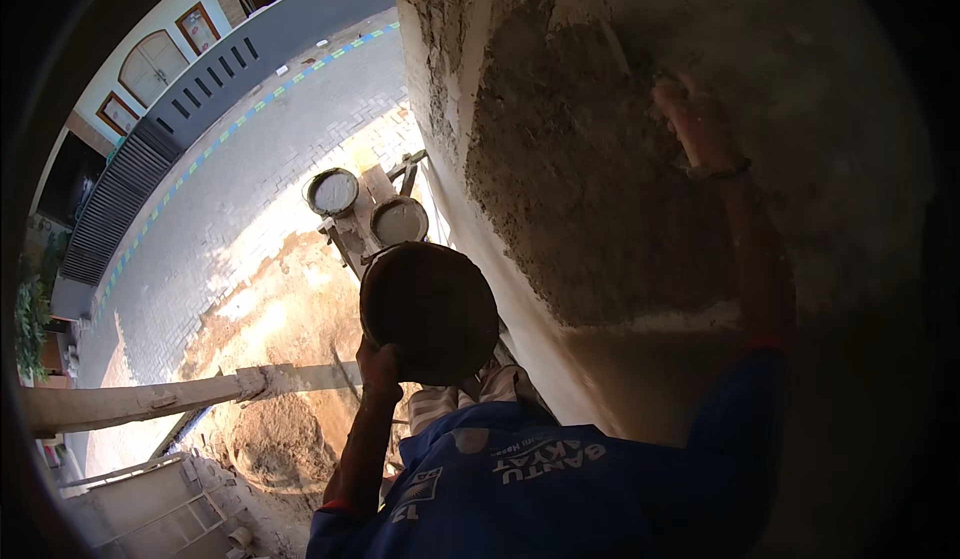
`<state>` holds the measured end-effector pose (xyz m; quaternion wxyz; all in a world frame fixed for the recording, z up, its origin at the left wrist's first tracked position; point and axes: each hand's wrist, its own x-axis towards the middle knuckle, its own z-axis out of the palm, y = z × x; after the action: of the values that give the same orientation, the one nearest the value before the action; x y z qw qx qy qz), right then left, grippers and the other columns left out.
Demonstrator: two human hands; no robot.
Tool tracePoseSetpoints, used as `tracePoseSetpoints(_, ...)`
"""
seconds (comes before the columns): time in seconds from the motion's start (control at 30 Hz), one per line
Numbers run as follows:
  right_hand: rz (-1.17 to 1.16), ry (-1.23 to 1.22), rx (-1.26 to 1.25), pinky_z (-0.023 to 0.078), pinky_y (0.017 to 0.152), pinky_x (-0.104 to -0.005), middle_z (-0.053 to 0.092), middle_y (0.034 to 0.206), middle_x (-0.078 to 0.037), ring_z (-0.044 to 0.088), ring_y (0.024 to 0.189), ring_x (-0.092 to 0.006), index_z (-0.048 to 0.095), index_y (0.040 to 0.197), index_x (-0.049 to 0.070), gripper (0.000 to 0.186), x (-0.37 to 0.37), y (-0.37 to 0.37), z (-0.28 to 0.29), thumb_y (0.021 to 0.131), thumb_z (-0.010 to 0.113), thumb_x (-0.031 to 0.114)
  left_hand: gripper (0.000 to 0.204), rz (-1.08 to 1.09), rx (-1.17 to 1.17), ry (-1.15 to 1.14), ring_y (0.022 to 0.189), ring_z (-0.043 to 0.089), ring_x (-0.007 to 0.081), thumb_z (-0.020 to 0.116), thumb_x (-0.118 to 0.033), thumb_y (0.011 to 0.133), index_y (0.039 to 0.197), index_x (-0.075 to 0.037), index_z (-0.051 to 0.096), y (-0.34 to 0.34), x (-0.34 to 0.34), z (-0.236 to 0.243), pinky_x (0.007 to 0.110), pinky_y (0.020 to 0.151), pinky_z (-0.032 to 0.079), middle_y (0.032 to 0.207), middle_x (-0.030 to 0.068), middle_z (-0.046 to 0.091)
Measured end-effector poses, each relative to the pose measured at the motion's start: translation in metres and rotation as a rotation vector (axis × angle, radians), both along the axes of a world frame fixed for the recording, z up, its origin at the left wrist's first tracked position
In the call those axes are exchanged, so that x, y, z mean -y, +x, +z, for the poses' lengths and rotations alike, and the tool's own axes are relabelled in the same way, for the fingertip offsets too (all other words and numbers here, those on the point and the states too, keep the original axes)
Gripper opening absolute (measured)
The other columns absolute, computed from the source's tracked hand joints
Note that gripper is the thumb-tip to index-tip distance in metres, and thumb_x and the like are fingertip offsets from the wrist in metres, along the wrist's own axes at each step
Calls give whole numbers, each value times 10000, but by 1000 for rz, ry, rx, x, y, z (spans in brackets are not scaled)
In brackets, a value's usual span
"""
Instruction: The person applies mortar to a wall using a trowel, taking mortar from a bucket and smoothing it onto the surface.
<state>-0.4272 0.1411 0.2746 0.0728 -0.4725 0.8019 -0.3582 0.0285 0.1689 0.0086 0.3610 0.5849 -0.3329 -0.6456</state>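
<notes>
My left hand (378, 367) is closed on the near-left rim of a dark round bucket (435, 309), held in front of my body. The inside of the bucket is too dark to make out. My right hand (690, 124) is raised against the wall at the right, beside a dark, rough patch of plaster (580, 179). Its fingers are curled, and in the shade I cannot make out what they hold. A pale streak shows on the wall just left of those fingers.
Two buckets of grey mix, one left (333, 192) and one right (399, 221), stand on a plank beyond the held bucket. A wooden beam (190, 399) crosses at left. Far below lie a sand heap (280, 439) and a paved street (240, 189) with a grey fence (270, 44).
</notes>
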Motion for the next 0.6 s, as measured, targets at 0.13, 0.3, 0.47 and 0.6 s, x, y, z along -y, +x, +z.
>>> tracePoseSetpoints(0.13,-60,41,-142,443,638,-292,564,765,-30,524,708,-118,418,1363,50,615,-16,-18,63,890,568,413,540,7,-8,3,864,642,244,506,30,637,1176,22,541,-3,-7,0,345,735,544,1016,128,632)
tracePoseSetpoints(0.3,362,421,-114,486,793,-349,587,1067,-111,585,910,-196,450,1325,64,570,-54,49,-6,907,549,440,531,-11,-73,22,878,634,255,503,49,655,1185,23,530,-5,-6,8,349,759,528,1025,129,628)
tracePoseSetpoints(0.47,793,237,-591,493,778,-403,575,946,-178,592,877,-308,401,1325,67,563,-84,77,-119,866,544,359,587,-112,-146,-50,916,626,255,528,-15,650,1236,19,500,-32,4,32,355,784,530,1075,137,614)
tracePoseSetpoints(0.6,804,425,-677,497,718,-396,579,975,-179,593,831,-309,412,1318,82,505,-69,125,-166,871,521,291,596,-170,-114,-69,915,622,253,531,-37,659,1251,13,489,-34,8,44,359,785,526,1069,137,611)
